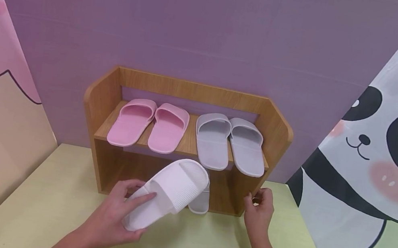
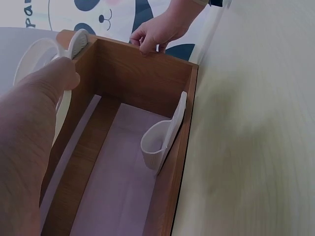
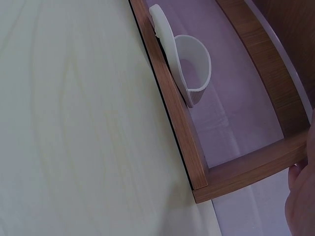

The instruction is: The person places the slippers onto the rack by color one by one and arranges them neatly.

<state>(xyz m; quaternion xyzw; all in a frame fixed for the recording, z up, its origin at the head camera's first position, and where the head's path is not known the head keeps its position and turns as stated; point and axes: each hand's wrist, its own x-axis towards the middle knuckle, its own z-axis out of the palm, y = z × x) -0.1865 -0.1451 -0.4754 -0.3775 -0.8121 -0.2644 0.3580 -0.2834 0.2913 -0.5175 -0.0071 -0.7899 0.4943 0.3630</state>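
Note:
My left hand (image 1: 115, 212) holds a white slipper (image 1: 178, 184) by its heel end, tilted with the toe up and to the right, in front of the wooden shoe rack (image 1: 184, 86). On the lower shelf stands another white slipper (image 1: 199, 203), partly hidden behind the held one; it also shows in the right wrist view as a slipper (image 3: 170, 46) near the shelf's front edge. My right hand (image 1: 260, 211) grips the front edge of the rack's right side panel, fingers curled.
A pair of pink slippers (image 1: 167, 132) sits on the upper shelf at left, and a pair of grey slippers (image 1: 214, 150) at right. The rack stands on a pale wood-grain table (image 1: 50, 189) against a purple backdrop (image 1: 202, 27). A panda panel (image 1: 370, 158) borders the right.

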